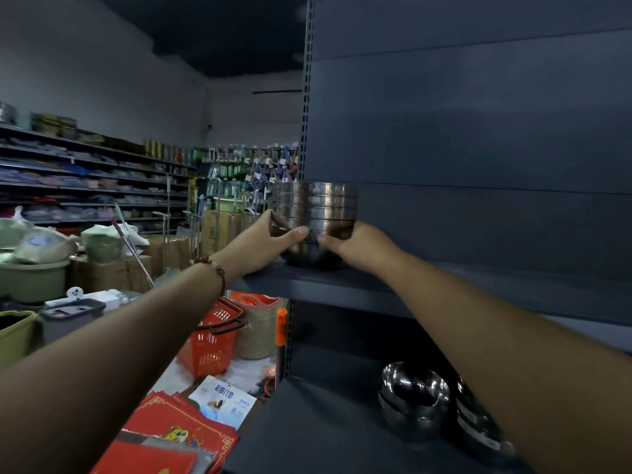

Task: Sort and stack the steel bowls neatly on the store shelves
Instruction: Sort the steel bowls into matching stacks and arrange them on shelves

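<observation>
A stack of several nested steel bowls [316,206] stands at the left end of the upper dark grey shelf [342,285]. My left hand [263,242] grips the stack's left side, thumb across the front. My right hand [359,244] grips its right side, thumb meeting the left one. On the lower shelf [307,422] sits a short stack of shiny steel bowls [413,398]. A second bowl stack [478,429] beside it is partly hidden by my right forearm.
A perforated shelf upright [307,97] runs up the unit's left edge. Red shopping baskets [215,340], red packaged goods [171,436] and a white packet [224,401] lie on the floor at left. Plastic tubs [30,278], cartons and stocked shelves [85,172] fill the aisle beyond.
</observation>
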`<act>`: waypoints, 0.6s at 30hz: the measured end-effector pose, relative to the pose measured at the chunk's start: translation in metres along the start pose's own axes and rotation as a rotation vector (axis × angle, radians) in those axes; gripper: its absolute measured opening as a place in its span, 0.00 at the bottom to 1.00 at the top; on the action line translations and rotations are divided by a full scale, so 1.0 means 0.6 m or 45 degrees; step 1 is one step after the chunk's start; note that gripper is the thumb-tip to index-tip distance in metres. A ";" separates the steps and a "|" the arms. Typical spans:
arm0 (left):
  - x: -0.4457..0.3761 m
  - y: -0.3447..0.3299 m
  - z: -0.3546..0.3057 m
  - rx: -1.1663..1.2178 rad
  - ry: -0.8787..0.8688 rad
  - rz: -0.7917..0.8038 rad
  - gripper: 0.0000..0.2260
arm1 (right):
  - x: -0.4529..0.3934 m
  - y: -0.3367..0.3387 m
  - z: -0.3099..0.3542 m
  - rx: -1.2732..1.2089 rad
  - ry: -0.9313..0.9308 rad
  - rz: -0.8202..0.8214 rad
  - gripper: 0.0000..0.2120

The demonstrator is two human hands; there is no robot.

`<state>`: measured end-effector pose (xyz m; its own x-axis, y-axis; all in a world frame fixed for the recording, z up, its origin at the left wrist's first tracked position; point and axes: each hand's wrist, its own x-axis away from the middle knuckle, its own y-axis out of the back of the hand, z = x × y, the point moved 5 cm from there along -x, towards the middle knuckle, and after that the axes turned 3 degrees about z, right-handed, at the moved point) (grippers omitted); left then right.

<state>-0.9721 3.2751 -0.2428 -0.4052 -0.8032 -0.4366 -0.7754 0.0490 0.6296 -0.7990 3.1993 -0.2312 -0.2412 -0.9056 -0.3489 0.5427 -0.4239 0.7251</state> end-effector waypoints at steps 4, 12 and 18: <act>0.052 0.004 -0.011 -0.381 -0.092 -0.104 0.26 | 0.058 0.013 0.010 0.493 0.108 -0.055 0.35; 0.262 -0.131 0.024 -0.828 -0.618 -0.189 0.30 | 0.277 -0.054 -0.094 1.040 0.663 -0.138 0.32; 0.319 -0.310 0.086 -0.770 -0.572 0.177 0.29 | 0.350 -0.123 -0.284 0.895 0.264 0.277 0.37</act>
<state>-0.9304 3.1427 -0.4767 -0.7378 -0.4887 -0.4656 -0.3551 -0.3056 0.8835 -0.7526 3.0431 -0.4591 0.0061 -0.9779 -0.2088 -0.0961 -0.2084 0.9733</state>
